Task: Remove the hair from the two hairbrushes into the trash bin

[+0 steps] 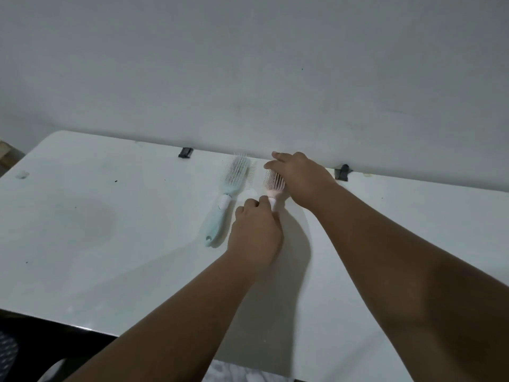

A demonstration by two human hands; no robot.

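Pink hairbrush (274, 181) is pointed away from the body near the desk (110, 244) far edge: handle end is clamped in the left grip (254, 232), bristle end, farther out, is covered by the right grip (300, 175), pinching or not can't be told tbh.

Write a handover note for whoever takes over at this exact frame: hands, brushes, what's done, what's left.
Left hand grips the handle of the pink plastic hairbrush, near the far edge of the white table.
Right hand lies over its bristles; whether it pinches hair cannot be told.
Light blue plastic hairbrush lies untouched on the table, left of the pink one.
Trash bin not in view.
Done: nothing evident.
Left: clear hair from both brushes into the bin.
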